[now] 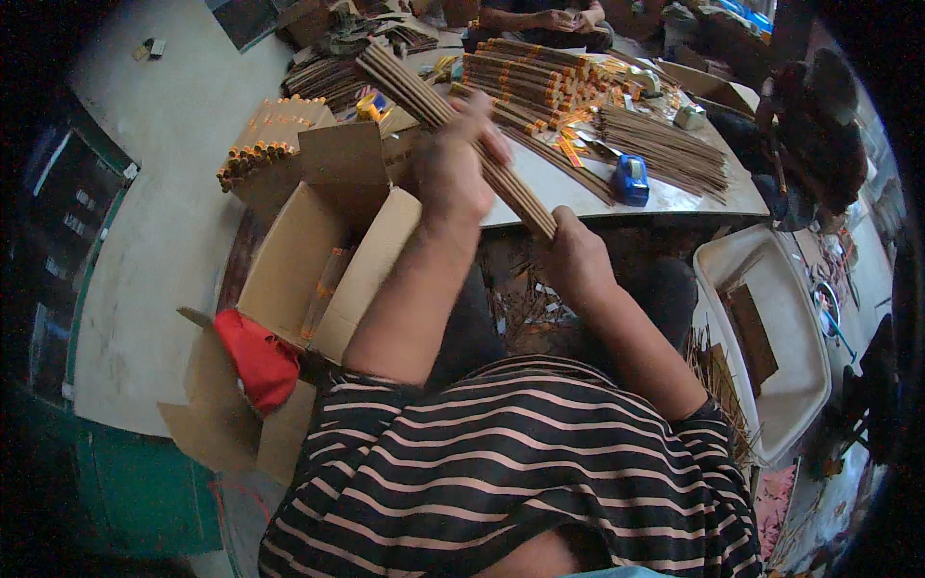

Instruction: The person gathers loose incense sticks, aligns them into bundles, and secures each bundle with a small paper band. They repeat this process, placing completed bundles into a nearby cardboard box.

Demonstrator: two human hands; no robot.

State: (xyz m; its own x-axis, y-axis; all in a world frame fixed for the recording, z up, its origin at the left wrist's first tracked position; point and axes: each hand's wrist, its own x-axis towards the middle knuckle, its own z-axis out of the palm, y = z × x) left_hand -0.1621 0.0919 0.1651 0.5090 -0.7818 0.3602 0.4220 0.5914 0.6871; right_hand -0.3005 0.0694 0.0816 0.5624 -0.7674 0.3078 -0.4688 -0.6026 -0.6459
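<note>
A slanting bundle of thin brown incense sticks is held up in front of me, over the near edge of the table. My right hand is closed round its lower end. Higher up, my left hand wraps about the middle of the bundle, its fingers blurred by motion. Beyond my hands, a stack of banded stick bundles lies on the white table. A blue tape dispenser stands near the table's front edge, beside loose brown sticks.
At my left stands an open cardboard box, with a red cloth on its flap. More banded bundles are stacked behind it. A white plastic tub is at my right. Across the table, another person's hands are visible.
</note>
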